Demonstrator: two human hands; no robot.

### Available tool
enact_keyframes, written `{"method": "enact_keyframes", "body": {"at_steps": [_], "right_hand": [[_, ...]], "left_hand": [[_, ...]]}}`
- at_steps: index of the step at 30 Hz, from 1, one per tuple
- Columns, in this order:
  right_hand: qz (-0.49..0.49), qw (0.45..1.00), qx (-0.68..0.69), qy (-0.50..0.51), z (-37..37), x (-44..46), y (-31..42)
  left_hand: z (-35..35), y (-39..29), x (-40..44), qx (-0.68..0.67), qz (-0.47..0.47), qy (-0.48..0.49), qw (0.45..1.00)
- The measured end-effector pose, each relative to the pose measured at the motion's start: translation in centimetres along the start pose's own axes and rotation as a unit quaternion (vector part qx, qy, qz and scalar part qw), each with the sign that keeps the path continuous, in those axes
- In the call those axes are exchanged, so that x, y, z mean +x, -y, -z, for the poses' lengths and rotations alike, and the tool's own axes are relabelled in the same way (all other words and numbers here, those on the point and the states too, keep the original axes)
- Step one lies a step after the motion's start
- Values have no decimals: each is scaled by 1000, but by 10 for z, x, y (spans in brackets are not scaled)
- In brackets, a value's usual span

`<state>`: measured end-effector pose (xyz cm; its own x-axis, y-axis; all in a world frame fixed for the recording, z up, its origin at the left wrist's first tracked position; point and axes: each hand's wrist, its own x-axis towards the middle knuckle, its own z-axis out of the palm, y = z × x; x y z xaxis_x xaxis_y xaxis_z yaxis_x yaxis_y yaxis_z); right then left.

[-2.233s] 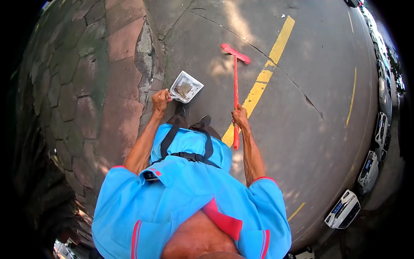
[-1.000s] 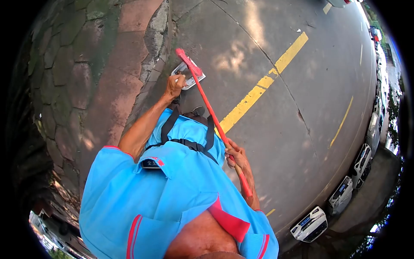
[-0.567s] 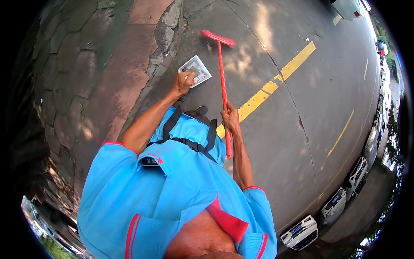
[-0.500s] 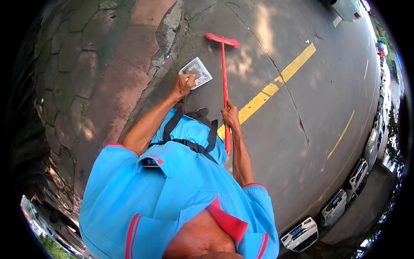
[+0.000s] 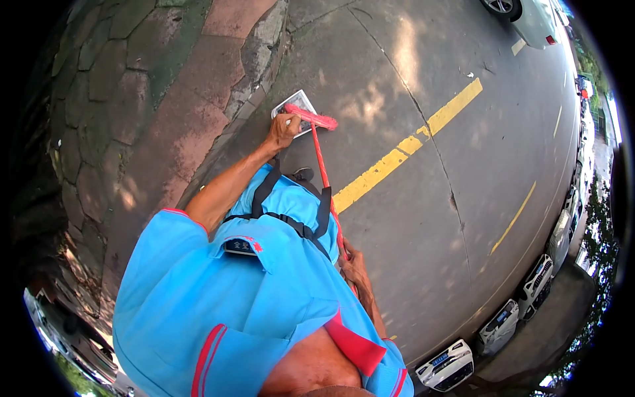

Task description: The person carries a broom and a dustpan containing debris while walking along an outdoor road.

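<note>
My left hand [image 5: 283,130] is closed round the handle of a white dustpan [image 5: 301,99], near the kerb side of the road. A red broom [image 5: 320,155] slants from the dustpan down past my waist. Its pink-red head lies over the lower right part of the pan and sticks out beyond the right rim. Low on the shaft, beside my right hip, my right hand [image 5: 353,263] is wrapped round the broom. The broom head and my left hand hide much of what is in the pan.
Paving of reddish and greenish stones [image 5: 192,112] lies left of a rough kerb [image 5: 263,49]. A yellow line [image 5: 377,178] crosses the grey road on the right. Parked cars, including a white one [image 5: 446,365], stand along the right edge. Another car [image 5: 534,25] is at the top right.
The broom head has come down and left from the road onto the dustpan. My right hand has drawn back toward my hip. More of the car at the top right shows.
</note>
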<state>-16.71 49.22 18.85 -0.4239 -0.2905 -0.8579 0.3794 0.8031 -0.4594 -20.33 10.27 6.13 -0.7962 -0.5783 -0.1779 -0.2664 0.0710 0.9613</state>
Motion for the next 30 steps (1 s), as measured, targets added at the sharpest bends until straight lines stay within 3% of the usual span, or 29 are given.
{"method": "enact_keyframes", "body": {"at_steps": [5, 7, 9, 13, 17, 22, 25, 27, 29, 30], "right_hand": [[38, 999, -11, -20, -2, 9, 9], [58, 997, -21, -36, -3, 36, 17], [130, 977, -142, -88, 2, 71, 22], [104, 990, -67, -64, 5, 120, 75], [83, 995, -22, -54, -9, 141, 104], [83, 991, -74, -76, -23, 170, 104], [116, 986, -99, -74, -19, 178, 85], [238, 940, -217, -114, -16, 175, 42], [84, 986, -129, -64, -13, 122, 58], [73, 994, -66, -42, -6, 132, 13]], "left_hand": [[-1, 17, -5, 0, 0, -13, 1000], [1, 15, -11, -58, 9, -64, 996], [3, 45, -12, -75, 14, -76, 994], [18, 43, -19, -148, 21, -117, 982], [27, 41, -23, -137, -8, -169, 976], [34, 49, -12, -91, 54, -169, 980], [25, 43, -8, -86, 47, -194, 976], [23, 42, -2, -70, 59, -203, 975], [21, 41, -1, -58, 72, -213, 973], [22, 41, 1, -54, 70, -201, 976]]}}
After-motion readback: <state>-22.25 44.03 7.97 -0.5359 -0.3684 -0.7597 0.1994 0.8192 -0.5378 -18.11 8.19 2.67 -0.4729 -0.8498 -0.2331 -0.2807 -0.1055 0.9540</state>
